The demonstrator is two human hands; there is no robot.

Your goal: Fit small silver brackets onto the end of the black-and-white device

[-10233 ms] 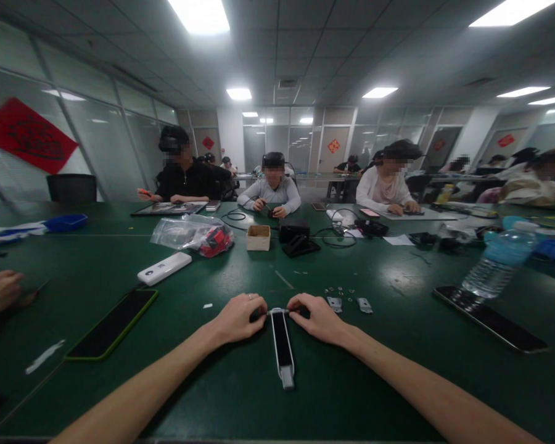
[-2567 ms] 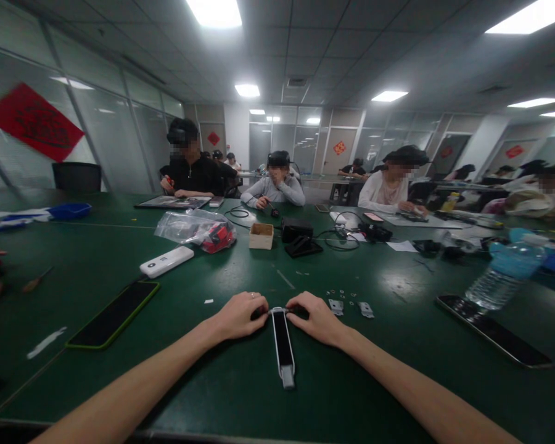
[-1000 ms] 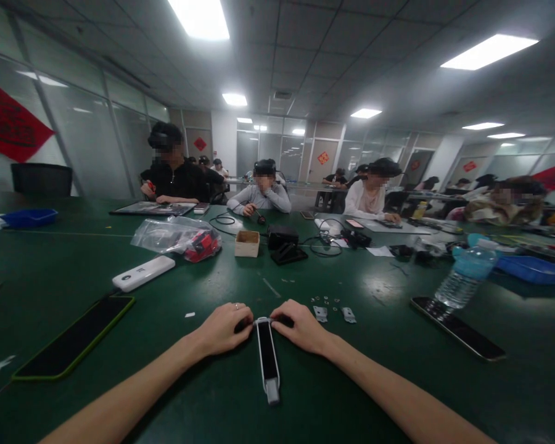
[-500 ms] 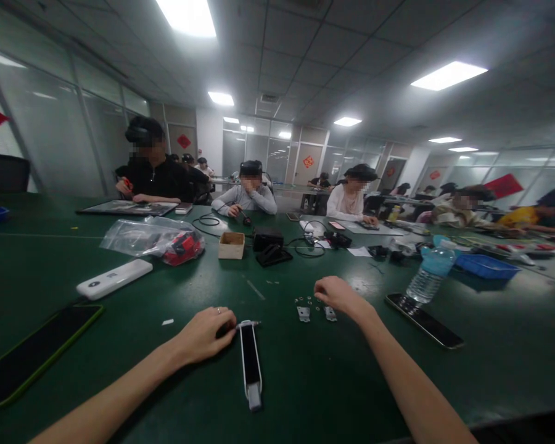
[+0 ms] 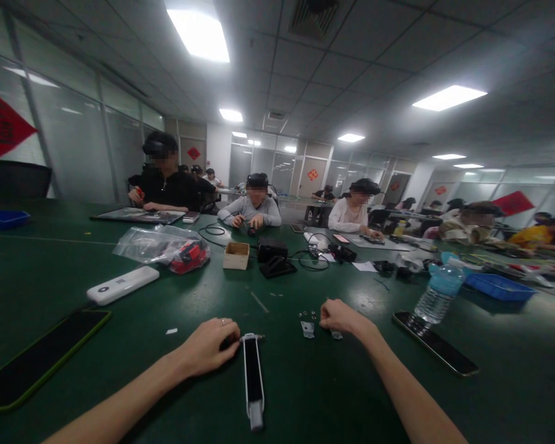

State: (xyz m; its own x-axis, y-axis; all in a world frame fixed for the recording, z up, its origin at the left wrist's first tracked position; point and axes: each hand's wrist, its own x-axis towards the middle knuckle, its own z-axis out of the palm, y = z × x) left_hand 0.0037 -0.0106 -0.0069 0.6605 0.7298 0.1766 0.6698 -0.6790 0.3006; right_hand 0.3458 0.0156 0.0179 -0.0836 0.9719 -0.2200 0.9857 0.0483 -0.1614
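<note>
My left hand (image 5: 209,346) rests on the table with fingers curled in, the fingertips at the top left end of a narrow device (image 5: 253,376) with a black middle and a white frame. A thin metal pin (image 5: 260,337) sticks out on the device's right. My right hand (image 5: 345,317) is closed, fingertips pressed together low over several small ring-like pieces (image 5: 313,312); whatever they pinch is hidden. A small metal bracket (image 5: 308,330) lies left of these fingers. Another bracket (image 5: 337,336) is partly covered under the hand.
On the left lie a green-edged phone (image 5: 41,357) and a white oblong device (image 5: 123,286). Farther off are a plastic bag (image 5: 143,243), a small box (image 5: 235,256) and black cabled parts (image 5: 277,266). At right, a bottle (image 5: 437,290) stands by a phone (image 5: 435,342). Several people sit across.
The view has tilted up a little, so everything sits lower. My right hand has moved slightly nearer, over the ring-like pieces and right bracket. My left hand stays by the device.
</note>
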